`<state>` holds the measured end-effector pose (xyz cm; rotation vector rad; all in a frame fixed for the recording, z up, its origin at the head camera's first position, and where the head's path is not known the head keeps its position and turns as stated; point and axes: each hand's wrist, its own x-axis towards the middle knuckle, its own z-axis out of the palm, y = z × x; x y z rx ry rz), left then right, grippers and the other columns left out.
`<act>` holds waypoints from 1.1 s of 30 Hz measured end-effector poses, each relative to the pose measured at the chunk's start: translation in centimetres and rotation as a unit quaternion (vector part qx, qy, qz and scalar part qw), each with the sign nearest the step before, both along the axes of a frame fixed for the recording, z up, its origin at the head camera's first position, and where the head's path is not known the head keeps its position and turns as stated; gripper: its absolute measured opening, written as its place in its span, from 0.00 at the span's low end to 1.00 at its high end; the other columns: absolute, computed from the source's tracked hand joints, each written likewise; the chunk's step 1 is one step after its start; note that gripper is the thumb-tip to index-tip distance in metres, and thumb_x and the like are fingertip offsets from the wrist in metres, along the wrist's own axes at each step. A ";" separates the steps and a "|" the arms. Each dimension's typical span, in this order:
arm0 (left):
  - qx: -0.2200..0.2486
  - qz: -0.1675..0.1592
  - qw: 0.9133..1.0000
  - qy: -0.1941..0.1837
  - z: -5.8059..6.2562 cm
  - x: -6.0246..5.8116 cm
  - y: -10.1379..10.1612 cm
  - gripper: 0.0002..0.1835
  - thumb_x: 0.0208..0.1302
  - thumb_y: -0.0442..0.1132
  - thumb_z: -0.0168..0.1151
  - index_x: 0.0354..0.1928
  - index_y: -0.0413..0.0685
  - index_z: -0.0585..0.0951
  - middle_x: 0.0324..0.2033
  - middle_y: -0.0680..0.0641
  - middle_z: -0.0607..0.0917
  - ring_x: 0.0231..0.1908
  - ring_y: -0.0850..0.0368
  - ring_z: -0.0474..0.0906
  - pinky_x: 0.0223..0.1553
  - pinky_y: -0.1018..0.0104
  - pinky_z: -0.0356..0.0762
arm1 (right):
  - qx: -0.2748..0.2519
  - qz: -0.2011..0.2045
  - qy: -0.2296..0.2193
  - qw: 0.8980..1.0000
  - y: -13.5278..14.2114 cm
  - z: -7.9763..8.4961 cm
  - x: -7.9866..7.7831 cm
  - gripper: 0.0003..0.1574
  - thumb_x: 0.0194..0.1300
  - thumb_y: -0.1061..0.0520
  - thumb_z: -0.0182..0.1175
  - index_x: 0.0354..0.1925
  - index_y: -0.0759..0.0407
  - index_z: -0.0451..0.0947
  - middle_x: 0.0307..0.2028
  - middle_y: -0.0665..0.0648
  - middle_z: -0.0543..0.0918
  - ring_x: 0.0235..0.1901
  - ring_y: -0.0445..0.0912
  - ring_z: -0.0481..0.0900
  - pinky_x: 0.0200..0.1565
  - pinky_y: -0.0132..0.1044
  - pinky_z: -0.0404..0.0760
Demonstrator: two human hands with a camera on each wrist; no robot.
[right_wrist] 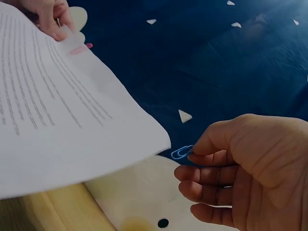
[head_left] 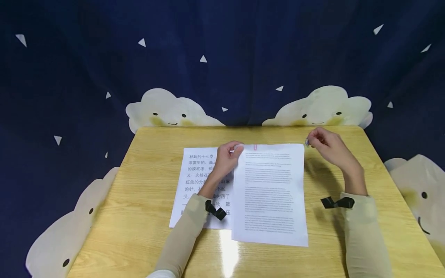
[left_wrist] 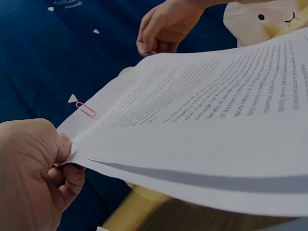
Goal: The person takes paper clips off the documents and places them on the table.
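My left hand (head_left: 227,159) pinches the upper left corner of a stack of printed sheets (head_left: 269,193), thumb on top, as the left wrist view shows. A pink paper clip (left_wrist: 86,109) sits on the stack's top edge, a little right of that hand. Just off the upper right corner, my right hand (head_left: 326,144) pinches a blue paper clip (right_wrist: 182,152) between thumb and forefinger. In the right wrist view the clip's free end points at the paper's corner, close to it. The stack is raised at its top edge.
Another sheet with large Chinese characters (head_left: 199,185) lies on the wooden table (head_left: 139,200), partly covered by my left arm and the stack. Behind the table hangs a dark blue curtain (head_left: 243,58) with white clouds and triangles. Black straps (head_left: 337,202) are on both sleeves.
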<state>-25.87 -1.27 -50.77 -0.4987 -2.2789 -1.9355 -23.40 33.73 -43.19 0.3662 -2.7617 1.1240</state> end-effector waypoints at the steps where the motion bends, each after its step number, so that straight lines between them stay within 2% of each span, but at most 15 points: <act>1: -0.002 -0.001 1.000 -0.001 0.1 -0.1 0.0 0.09 0.76 0.34 0.62 0.47 0.36 0.87 0.33 0.38 0.88 0.18 0.63 0.79 0.20 0.70 0.77 | -0.001 -0.002 -0.002 1.000 0.3 -0.1 -0.1 0.13 0.81 0.54 0.53 0.47 0.63 0.78 0.38 0.61 0.81 0.33 0.45 0.73 0.30 0.31 0.70; 10: -0.010 0.006 1.000 0.007 0.1 -0.3 -0.1 0.09 0.76 0.36 0.63 0.47 0.39 0.88 0.34 0.38 0.88 0.18 0.60 0.76 0.20 0.70 0.74 | 0.011 -0.009 -0.028 1.000 2.0 -1.3 -0.9 0.15 0.82 0.53 0.52 0.49 0.64 0.78 0.39 0.63 0.81 0.33 0.45 0.73 0.30 0.32 0.71; 20: -0.018 -0.002 1.000 0.005 0.0 -0.2 -0.2 0.09 0.76 0.35 0.62 0.48 0.38 0.88 0.35 0.40 0.88 0.19 0.62 0.78 0.22 0.70 0.77 | 0.024 0.023 -0.041 0.999 3.2 -3.2 -1.7 0.16 0.83 0.55 0.52 0.46 0.67 0.78 0.36 0.65 0.81 0.33 0.50 0.76 0.31 0.32 0.74; 25: -0.014 -0.001 1.000 0.004 -0.1 -0.2 -0.1 0.09 0.76 0.36 0.62 0.47 0.38 0.88 0.35 0.40 0.88 0.18 0.61 0.78 0.21 0.70 0.77 | 0.047 0.014 -0.065 0.997 3.8 -4.6 -2.3 0.18 0.83 0.52 0.51 0.47 0.66 0.78 0.37 0.64 0.81 0.32 0.48 0.73 0.30 0.34 0.73; 33: -0.017 0.000 1.000 -0.001 -0.2 -0.3 -0.1 0.10 0.77 0.36 0.62 0.48 0.37 0.88 0.35 0.39 0.88 0.20 0.61 0.79 0.22 0.71 0.77 | 0.077 0.002 -0.101 0.992 4.6 -6.7 -3.2 0.17 0.85 0.53 0.48 0.47 0.65 0.76 0.37 0.63 0.80 0.34 0.50 0.71 0.31 0.36 0.71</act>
